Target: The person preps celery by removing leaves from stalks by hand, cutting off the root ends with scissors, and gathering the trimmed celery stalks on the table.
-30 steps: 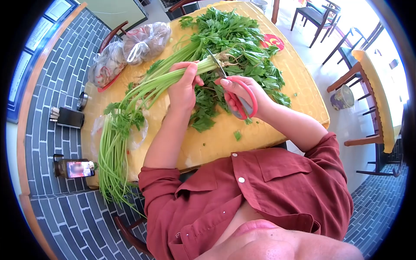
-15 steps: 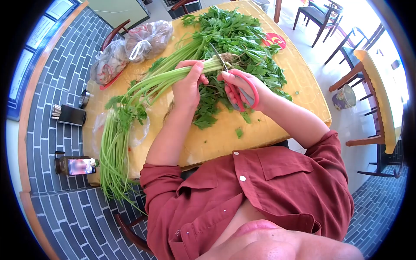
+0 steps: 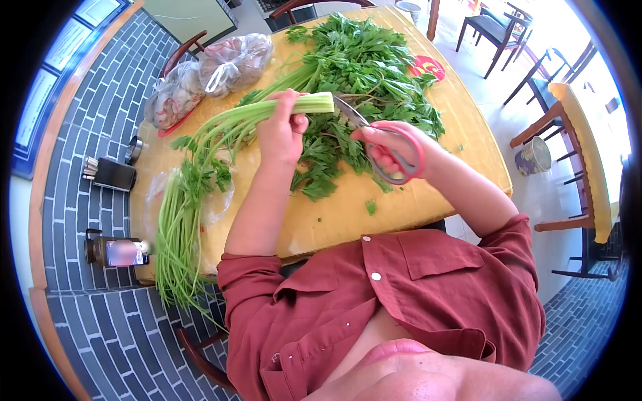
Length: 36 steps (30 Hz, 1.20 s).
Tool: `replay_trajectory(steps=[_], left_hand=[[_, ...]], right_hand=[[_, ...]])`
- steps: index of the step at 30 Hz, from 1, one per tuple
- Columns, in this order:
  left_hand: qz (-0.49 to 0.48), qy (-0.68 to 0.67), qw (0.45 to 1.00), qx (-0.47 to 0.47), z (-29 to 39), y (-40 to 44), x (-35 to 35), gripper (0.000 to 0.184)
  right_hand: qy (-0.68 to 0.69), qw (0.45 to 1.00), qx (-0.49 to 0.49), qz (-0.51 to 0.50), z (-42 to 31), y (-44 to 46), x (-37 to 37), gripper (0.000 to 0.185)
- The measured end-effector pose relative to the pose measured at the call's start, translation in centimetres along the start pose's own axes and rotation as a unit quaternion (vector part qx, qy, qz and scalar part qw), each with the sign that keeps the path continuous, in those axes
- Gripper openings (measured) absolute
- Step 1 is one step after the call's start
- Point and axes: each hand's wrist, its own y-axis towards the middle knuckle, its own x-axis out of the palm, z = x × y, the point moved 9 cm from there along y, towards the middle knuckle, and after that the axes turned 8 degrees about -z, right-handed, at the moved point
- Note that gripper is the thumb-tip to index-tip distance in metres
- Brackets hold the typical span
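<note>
My left hand (image 3: 283,130) is closed around a bunch of celery (image 3: 315,103), whose cut white-green ends point right. Its stalks run left behind the hand. In my right hand (image 3: 394,148) are scissors (image 3: 409,175) with red and grey handles; their blades lie just right of the cut ends. Beyond both hands a large heap of leafy celery (image 3: 361,50) covers the far part of the table, some leaves lying below the blades. More celery stalks (image 3: 177,234) hang over the table's left edge.
Two tied plastic bags (image 3: 234,60) stand at the back left, one on a red plate. A chopstick holder (image 3: 114,175), a metal cup (image 3: 134,148) and a phone (image 3: 126,253) sit along the brick wall. A bin (image 3: 533,156) and chairs (image 3: 498,33) are on the right.
The root end has come off the celery bunch, leaving a clean cut. My right hand has moved right and down with the scissors, away from the stalks.
</note>
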Motion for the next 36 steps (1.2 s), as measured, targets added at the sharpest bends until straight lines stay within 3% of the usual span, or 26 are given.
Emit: replay_trajectory(steps=[2, 4, 8, 12, 14, 18, 19, 23, 26, 29, 36], left_hand=[[0.013, -0.029, 0.999, 0.007, 1.3, 0.3, -0.7, 0.013], [0.037, -0.032, 0.999, 0.018, 3.0, 0.4, -1.3, 0.015], [0.101, -0.096, 0.988, 0.066, 6.7, 1.2, -1.5, 0.011], [0.03, -0.091, 0.991, 0.097, 11.3, 2.4, 3.1, 0.008], [-0.108, -0.16, 0.981, 0.037, 12.9, 4.5, 5.0, 0.014], [-0.268, -0.173, 0.948, -0.021, 15.6, 3.9, 10.2, 0.031], [-0.294, -0.186, 0.937, -0.038, 16.4, 3.8, 10.5, 0.043], [-0.439, -0.126, 0.882, -0.115, 16.2, 0.8, 13.2, 0.059], [-0.468, -0.138, 0.86, -0.15, 15.7, -1.5, 14.3, 0.061], [-0.459, -0.119, 0.869, -0.138, 14.9, -3.5, 14.0, 0.063], [-0.468, -0.179, 0.854, -0.141, 12.0, -6.6, 14.6, 0.064]], right_hand=[[-0.129, 0.99, -0.039, -0.046, -1.8, -2.1, -0.9, 0.036], [-0.308, 0.949, -0.05, 0.036, -4.4, -5.1, -2.6, 0.035], [-0.478, 0.853, -0.043, 0.203, -5.9, -9.0, -9.1, 0.038], [-0.584, 0.732, -0.042, 0.348, -5.8, -11.5, -13.4, 0.038], [-0.634, 0.672, -0.048, 0.38, -4.3, -11.2, -15.0, 0.039], [-0.682, 0.632, 0.068, 0.363, -3.6, -10.2, -13.4, 0.04], [-0.686, 0.629, 0.083, 0.358, -3.8, -10.0, -12.7, 0.038], [-0.721, 0.631, 0.079, 0.275, -4.2, -8.9, -11.6, 0.035], [-0.728, 0.628, 0.043, 0.272, -5.9, -8.6, -11.1, 0.035], [-0.708, 0.653, -0.112, 0.247, -8.3, -7.6, -7.7, 0.032], [-0.608, 0.704, -0.363, 0.057, -12.3, -4.2, 2.6, 0.029]])
